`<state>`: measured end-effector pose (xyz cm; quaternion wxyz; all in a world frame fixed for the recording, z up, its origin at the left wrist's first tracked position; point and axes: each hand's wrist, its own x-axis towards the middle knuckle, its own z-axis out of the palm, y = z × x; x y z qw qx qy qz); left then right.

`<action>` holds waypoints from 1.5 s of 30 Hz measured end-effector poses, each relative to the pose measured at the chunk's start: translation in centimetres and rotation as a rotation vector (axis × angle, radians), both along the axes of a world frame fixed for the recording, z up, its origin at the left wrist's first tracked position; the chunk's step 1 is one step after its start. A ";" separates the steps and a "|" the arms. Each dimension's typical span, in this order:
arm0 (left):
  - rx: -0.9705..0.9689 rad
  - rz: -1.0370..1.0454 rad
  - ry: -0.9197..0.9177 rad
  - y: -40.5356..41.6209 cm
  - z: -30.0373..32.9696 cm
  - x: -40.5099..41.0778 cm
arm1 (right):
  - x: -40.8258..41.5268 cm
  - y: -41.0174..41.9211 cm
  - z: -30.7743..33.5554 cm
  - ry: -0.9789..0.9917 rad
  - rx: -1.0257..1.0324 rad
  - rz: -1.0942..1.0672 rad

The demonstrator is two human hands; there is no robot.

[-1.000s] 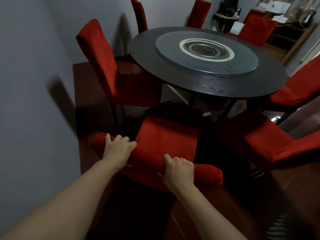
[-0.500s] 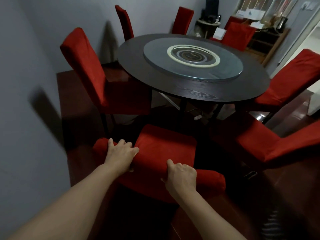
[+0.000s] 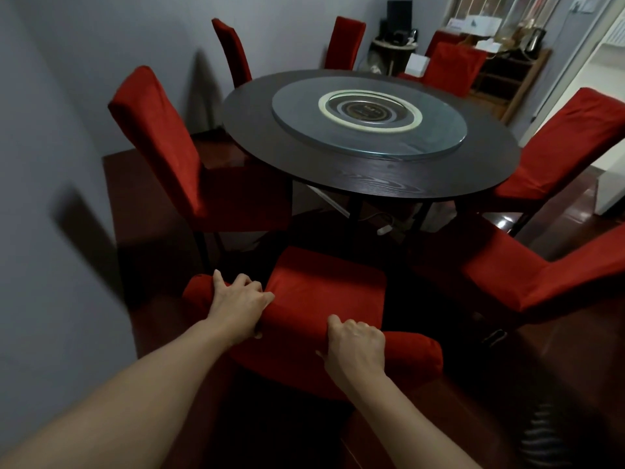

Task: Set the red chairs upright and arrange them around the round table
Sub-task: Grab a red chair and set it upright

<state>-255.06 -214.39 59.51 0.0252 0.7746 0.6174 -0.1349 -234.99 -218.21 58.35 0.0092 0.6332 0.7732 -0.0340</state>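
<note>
A red chair (image 3: pixel 324 292) stands upright right in front of me, its seat facing the dark round table (image 3: pixel 338 164). My left hand (image 3: pixel 238 304) grips the top of its backrest on the left side. My right hand (image 3: pixel 355 346) grips the same top edge further right. Several more red chairs stand upright around the table: one at the left (image 3: pixel 162 143), two at the far side (image 3: pixel 233 49) (image 3: pixel 345 42), and others on the right (image 3: pixel 568 143) (image 3: pixel 541 282).
A glass turntable (image 3: pixel 368 130) lies on the table's middle. A grey wall (image 3: pixel 50 231) runs close along the left. A wooden shelf unit (image 3: pixel 507 76) with boxes stands at the back right. The floor is dark red wood (image 3: pixel 575 367).
The view has tilted up and shifted, showing more of the far room. Both hands keep their hold on the backrest top; the chair sits slightly closer to the table.
</note>
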 end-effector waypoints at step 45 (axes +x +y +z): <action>0.108 0.139 -0.017 12.0 2.1 2.6 | 5.7 13.6 1.3 0.105 0.170 0.349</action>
